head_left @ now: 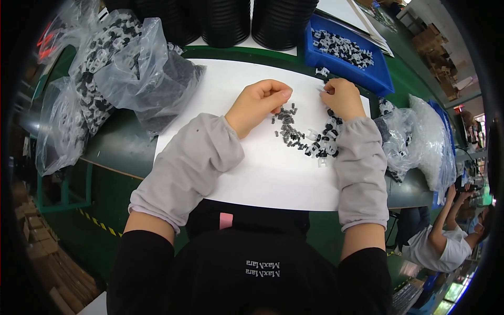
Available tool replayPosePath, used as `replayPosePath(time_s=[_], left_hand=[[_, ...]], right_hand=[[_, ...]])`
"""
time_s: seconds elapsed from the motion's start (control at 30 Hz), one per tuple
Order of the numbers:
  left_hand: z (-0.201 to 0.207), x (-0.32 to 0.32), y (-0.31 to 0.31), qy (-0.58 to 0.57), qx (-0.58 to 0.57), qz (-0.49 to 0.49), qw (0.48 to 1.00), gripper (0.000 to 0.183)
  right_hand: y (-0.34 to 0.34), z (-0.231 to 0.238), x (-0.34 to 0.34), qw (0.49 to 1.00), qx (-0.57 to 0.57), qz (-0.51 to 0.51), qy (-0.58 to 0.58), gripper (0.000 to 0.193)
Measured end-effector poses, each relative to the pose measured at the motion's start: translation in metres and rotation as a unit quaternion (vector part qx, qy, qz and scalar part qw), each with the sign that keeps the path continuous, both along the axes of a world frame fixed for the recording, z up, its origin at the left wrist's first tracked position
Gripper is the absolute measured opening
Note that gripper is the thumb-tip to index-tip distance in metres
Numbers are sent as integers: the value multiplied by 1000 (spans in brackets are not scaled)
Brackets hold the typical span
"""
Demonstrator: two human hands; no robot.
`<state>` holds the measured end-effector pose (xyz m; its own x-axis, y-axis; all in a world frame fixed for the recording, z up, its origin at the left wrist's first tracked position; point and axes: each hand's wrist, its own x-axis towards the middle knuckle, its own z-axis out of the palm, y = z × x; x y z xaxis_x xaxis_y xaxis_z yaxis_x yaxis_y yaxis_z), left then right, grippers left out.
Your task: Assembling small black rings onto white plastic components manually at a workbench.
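My left hand [260, 105] hovers over the white sheet [252, 178], thumb and forefinger pinched together. Whatever sits in that pinch, if anything, is too small to make out. Just below it lies a loose pile of small dark grey cylindrical pieces [286, 126]. My right hand [345, 100] is closed at the sheet's far right, near the blue bin, and its fingertips hide what they hold. Between that wrist and the grey pieces is a heap of small white-and-black plastic clips [326, 137]. One more clip [322, 71] rests just beyond my right fingers, by the bin.
A blue bin [386, 79] of similar clips stands at the back right. See-through bags of parts crowd the left [152, 79] and the right [401, 136]. Black ribbed cylinders [226, 21] line the back. A co-worker [443, 241] in a mask is off to the right.
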<state>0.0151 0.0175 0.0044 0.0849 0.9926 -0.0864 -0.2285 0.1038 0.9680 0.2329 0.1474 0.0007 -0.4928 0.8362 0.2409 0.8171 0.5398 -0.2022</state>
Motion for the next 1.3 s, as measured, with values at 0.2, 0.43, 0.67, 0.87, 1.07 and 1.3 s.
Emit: replayPosePath(time_s=[0.2, 0.43, 0.67, 0.87, 1.07, 1.3], left_hand=[[-15, 7, -4, 269, 264, 77, 923, 38], [-12, 8, -1, 192, 225, 169, 940, 22], [-4, -7, 6, -118, -22, 140, 983, 25], [-5, -6, 9, -122, -28, 119, 985, 21], [-5, -12, 4, -187, -30, 55, 980, 22], [2, 1, -1, -53, -77, 48, 994, 18]], right_hand=[[-70, 29, -43, 881, -305, 18, 360, 23], [-74, 22, -29, 838, -378, 63, 389, 21], [-70, -2, -42, 948, -151, 149, 236, 13], [-75, -7, -49, 959, -153, 141, 191, 13], [-76, 13, -30, 833, -401, 39, 379, 17], [-87, 18, -30, 776, -396, 26, 491, 18]])
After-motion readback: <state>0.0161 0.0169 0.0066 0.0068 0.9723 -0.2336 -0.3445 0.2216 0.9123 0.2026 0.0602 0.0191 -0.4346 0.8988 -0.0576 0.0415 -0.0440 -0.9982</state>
